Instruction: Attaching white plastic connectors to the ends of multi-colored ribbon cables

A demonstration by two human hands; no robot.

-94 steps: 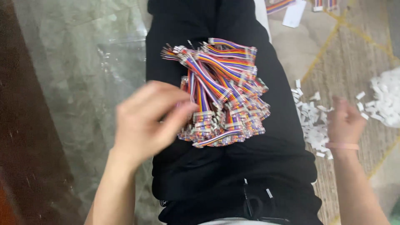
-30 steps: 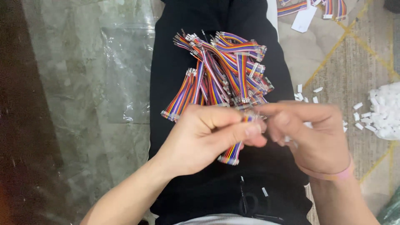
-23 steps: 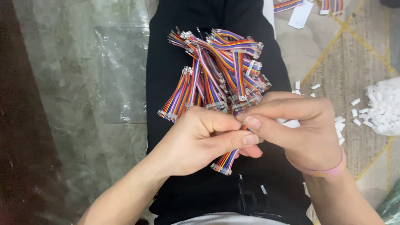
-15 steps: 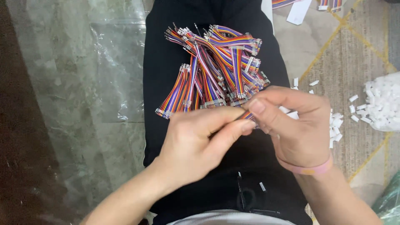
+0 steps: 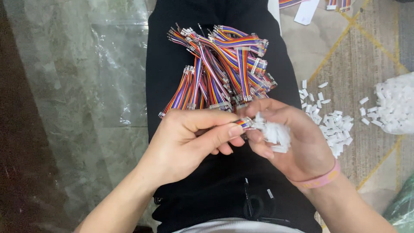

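My left hand point(image 5: 189, 140) pinches the end of a short rainbow ribbon cable point(image 5: 244, 123) between thumb and forefinger. My right hand point(image 5: 289, 138) is cupped around a small heap of white plastic connector housings point(image 5: 272, 131), and its fingers meet the cable's tip. Just beyond both hands a pile of rainbow ribbon cables point(image 5: 222, 69) with crimped ends lies on my black-trousered lap point(image 5: 172, 56).
Loose white connector housings point(image 5: 332, 125) are scattered on the patterned rug at the right, with a bigger white heap point(image 5: 394, 105) at the right edge. A clear plastic bag point(image 5: 116, 60) lies on the marble floor at the left. More cables and a white card point(image 5: 307, 11) lie at the top.
My right hand came in from the rug with white housings and joined the left, which picked a cable off the pile. The right hand has since turned palm up, showing the housings.
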